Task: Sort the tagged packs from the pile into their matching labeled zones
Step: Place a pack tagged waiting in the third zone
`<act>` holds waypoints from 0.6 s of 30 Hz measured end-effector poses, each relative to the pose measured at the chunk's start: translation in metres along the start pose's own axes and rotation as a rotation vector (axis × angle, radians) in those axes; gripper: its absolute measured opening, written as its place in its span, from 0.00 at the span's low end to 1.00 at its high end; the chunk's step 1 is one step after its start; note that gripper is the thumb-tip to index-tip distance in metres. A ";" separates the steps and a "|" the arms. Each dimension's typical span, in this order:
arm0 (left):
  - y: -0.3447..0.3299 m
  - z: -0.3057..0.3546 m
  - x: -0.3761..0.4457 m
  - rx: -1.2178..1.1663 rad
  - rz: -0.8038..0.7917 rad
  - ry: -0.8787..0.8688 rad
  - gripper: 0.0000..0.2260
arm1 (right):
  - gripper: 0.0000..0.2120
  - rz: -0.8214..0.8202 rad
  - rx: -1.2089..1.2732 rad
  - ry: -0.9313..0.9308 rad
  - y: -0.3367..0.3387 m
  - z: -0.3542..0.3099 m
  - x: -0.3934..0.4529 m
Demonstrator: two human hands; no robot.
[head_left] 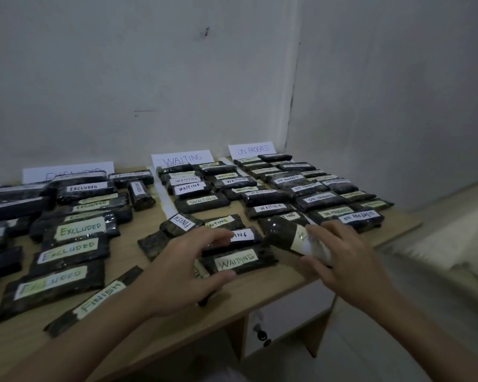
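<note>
Packs wrapped in dark plastic are covering most of a wooden table that is standing in the corner of a white-walled room, each carrying a handwritten tag. Three paper signs are leaning against the far wall: an EXCLUDED sign at the left, a WAITING sign in the middle and an ON PROGRESS sign at the right. Rows of matching packs are lying in front of each one, the excluded rows filling the left side, the waiting rows the centre and the on-progress rows the far right corner. Nearer the table's front edge, a long FINISH pack is lying at a slant, and a second FINISH pack is sitting beside the waiting rows. A person's left hand is curving over the near WAITING pack, thumb and fingers bracketing its left end; whether they are truly gripping it cannot be told. The right hand is clasping a tilted pack, blurred, at the near right edge, its fingers wrapped over the pale tag.
</note>
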State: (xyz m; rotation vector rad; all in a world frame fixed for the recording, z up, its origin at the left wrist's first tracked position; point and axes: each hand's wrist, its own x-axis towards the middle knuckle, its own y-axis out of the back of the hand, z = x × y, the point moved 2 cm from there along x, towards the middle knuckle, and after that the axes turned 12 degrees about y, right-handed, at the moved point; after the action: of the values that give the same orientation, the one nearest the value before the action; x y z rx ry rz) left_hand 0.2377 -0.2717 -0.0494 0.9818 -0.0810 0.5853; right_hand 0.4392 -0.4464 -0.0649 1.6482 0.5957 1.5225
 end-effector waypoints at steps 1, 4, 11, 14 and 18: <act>-0.001 0.000 0.002 0.008 0.005 0.002 0.25 | 0.25 -0.029 -0.009 -0.039 -0.003 0.004 0.001; -0.001 0.000 0.004 0.015 0.015 0.004 0.22 | 0.23 -0.102 -0.049 -0.138 -0.007 0.008 0.010; 0.000 -0.007 0.003 0.023 0.038 0.004 0.22 | 0.27 -0.298 -0.057 -0.240 -0.003 0.001 0.024; 0.002 -0.010 0.003 0.029 0.050 0.017 0.22 | 0.27 -0.336 -0.042 -0.258 -0.005 -0.002 0.028; 0.010 -0.014 0.002 0.037 0.074 0.021 0.20 | 0.28 -0.309 -0.042 -0.256 -0.009 -0.011 0.040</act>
State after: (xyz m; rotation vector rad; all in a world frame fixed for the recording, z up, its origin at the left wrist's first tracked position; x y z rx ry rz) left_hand 0.2316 -0.2554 -0.0497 1.0116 -0.0886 0.6665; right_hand 0.4368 -0.4078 -0.0487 1.6017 0.6395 1.0762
